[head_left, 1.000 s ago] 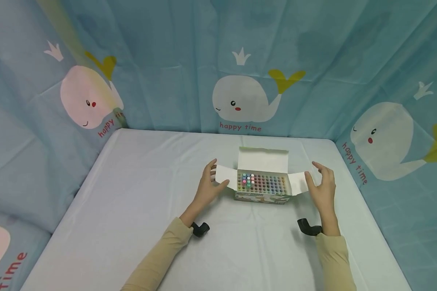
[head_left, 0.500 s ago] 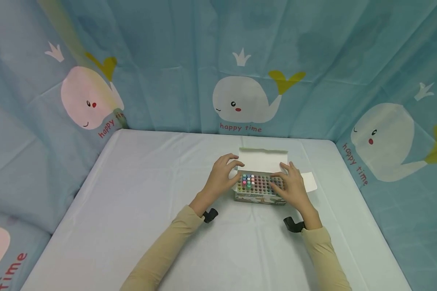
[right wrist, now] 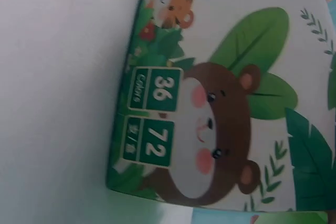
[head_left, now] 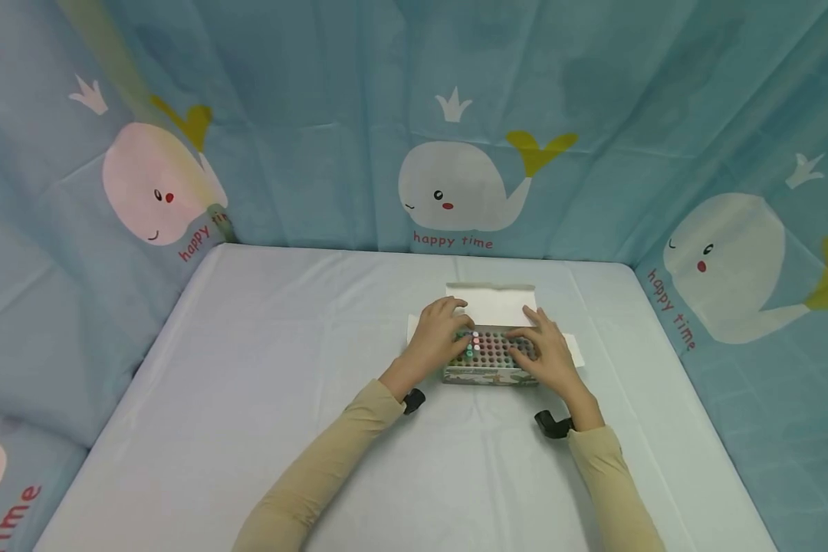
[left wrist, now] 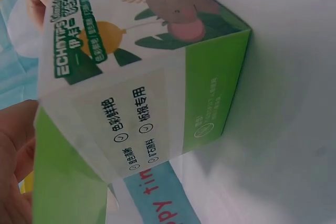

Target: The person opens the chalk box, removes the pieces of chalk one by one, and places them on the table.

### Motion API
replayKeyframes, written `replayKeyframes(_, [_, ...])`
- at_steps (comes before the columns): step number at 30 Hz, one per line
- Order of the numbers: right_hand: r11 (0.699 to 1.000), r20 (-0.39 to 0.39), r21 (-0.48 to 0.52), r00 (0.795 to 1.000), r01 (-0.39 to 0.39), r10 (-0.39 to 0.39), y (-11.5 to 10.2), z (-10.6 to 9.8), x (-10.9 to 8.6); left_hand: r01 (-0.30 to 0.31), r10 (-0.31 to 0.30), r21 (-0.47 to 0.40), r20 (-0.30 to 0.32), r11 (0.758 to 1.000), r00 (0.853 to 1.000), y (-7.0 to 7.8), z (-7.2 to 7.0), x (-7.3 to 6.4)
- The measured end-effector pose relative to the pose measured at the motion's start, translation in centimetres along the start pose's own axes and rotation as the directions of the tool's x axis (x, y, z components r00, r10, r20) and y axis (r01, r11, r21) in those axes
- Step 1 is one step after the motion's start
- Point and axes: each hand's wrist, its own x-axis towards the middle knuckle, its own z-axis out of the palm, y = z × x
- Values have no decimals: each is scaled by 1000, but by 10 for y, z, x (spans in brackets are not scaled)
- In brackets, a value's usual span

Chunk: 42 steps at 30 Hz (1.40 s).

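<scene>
An open cardboard box [head_left: 490,376] stands on the table, packed with rows of small round stick ends that look like chalk [head_left: 477,342]. Several at the left stand higher, with pink, white and green ends. My left hand [head_left: 436,336] reaches over the box's left part, thumb and forefinger apart near the raised sticks; contact is unclear. Over the right part is my right hand [head_left: 548,353], fingers bent and spread, with nothing visible between them. Printed animals cover the box front [right wrist: 210,129] in the right wrist view. The left wrist view shows its end panel [left wrist: 131,119] and fingers [left wrist: 16,166].
The box's lid [head_left: 493,303] is raised at the back, its side flaps [head_left: 575,349] folded outward. A white cloth covers the table [head_left: 303,345]. Blue whale-print curtains [head_left: 303,153] hang around the far and side edges. Black wrist mounts [head_left: 553,424] sit below the hands.
Both hands have left the side flaps and moved inward over the box. In the last half second my left hand has shifted right onto the raised sticks; my right hand has barely moved.
</scene>
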Motion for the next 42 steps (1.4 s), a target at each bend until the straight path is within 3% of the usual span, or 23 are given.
replayKeyframes(15, [997, 26, 34, 997, -75, 74, -4, 3, 0, 21, -22, 17, 92, 1000, 995, 0, 0, 9])
replayKeyframes(22, [996, 36, 38, 996, -84, 83, -3, 3, 0, 57, -53, -14, 236, 998, 970, -2, -3, 20])
replayKeyframes(27, [995, 44, 45, 995, -90, 88, -2, 4, 0, 44, -43, 3, 270, 999, 962, -6, -2, 26])
replayKeyframes(31, [995, 49, 42, 995, -93, 91, -2, 4, 0, -17, 5, 51, 236, 999, 972, -8, 1, 25])
replayKeyframes(34, [995, 47, 39, 995, -89, 87, -2, 3, 0, -55, 42, 72, 175, 996, 984, -9, 3, 23])
replayKeyframes(38, [996, 41, 42, 996, -84, 82, -2, 2, -1, -102, 100, 63, 37, 993, 994, -11, 4, 20])
replayKeyframes(42, [995, 43, 45, 996, -86, 84, -2, 1, -1, -157, 159, 22, -135, 987, 978, -13, 6, 19])
